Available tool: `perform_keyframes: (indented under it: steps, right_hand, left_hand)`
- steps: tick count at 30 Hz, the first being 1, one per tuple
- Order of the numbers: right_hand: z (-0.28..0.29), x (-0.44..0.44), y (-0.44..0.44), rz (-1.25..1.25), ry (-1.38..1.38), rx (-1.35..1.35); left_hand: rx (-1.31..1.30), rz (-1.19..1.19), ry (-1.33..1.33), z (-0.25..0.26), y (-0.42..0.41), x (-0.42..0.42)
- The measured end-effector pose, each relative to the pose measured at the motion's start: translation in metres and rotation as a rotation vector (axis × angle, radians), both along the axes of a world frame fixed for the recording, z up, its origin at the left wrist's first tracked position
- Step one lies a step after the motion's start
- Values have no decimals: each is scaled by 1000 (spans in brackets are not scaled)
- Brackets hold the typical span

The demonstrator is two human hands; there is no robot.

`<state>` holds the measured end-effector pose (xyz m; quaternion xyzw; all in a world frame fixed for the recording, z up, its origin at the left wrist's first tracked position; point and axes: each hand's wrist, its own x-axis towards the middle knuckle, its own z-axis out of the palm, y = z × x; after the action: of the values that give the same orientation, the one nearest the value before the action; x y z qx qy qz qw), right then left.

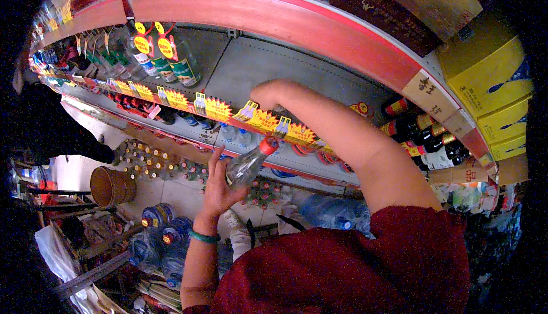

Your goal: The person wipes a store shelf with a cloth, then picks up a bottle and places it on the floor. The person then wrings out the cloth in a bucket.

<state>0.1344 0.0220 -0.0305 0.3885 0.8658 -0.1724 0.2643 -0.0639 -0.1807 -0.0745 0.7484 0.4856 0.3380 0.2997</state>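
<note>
A clear glass bottle (247,166) with a red cap is in my left hand (219,185), tilted with its cap up and to the right. It is in front of the shelf edge, above the floor. My right hand (270,93) is bent down at the front edge of the grey shelf (265,59), close to a yellow starburst price tag (261,119). Its fingers are mostly hidden, so whether they grip anything cannot be seen. Three bottles with green or blue labels and round yellow neck tags (165,53) stand left of it on that shelf.
Dark wine bottles (432,136) lie at the shelf's right end. A pink shelf front (274,19) arches above, carrying boxes (385,19). Below, many capped bottles (145,160), large blue water jugs (158,220) and a brown bucket (112,188) crowd the floor.
</note>
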Motion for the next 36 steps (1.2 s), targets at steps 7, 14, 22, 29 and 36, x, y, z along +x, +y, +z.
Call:
perform_keyframes:
  steps: [7, 14, 22, 29, 36]
  right_hand:
    - [2, 8, -3, -49, 78, -20]
    - [-10, 11, 4, -1, 152, -55]
    - [-2, -3, 3, -7, 65, -92]
    - [-9, 8, 3, 2, 120, -31]
    - [-9, 24, 6, -32, 304, -190]
  left_hand:
    - [73, -219, 28, 6, 54, 9]
    - [-26, -227, 15, 3, 78, 21]
    - [-21, -187, 19, -21, 66, 25]
    - [-84, -192, -10, -3, 69, 27]
    - [-36, -243, 46, -4, 83, 23]
